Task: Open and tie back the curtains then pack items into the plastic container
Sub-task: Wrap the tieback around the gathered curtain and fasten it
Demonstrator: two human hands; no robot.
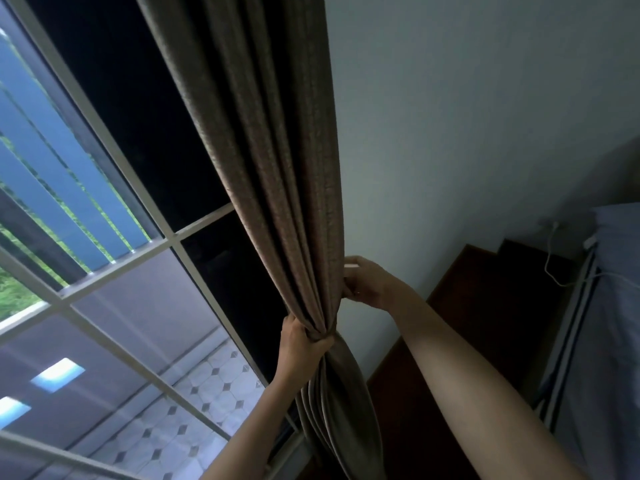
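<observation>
Curtain (273,188) axis: upright, gathered.
My left hand (301,344) grip: curled round the bunch.
My right hand (363,284) grip: just above, to its right, apparently pinching the edge.

Two forearms (460,372), apparently bare

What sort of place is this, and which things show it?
Probably a bedroom: a brown curtain gathered beside a window, a bed with blue bedding at the right, and a white cable by it.
</observation>
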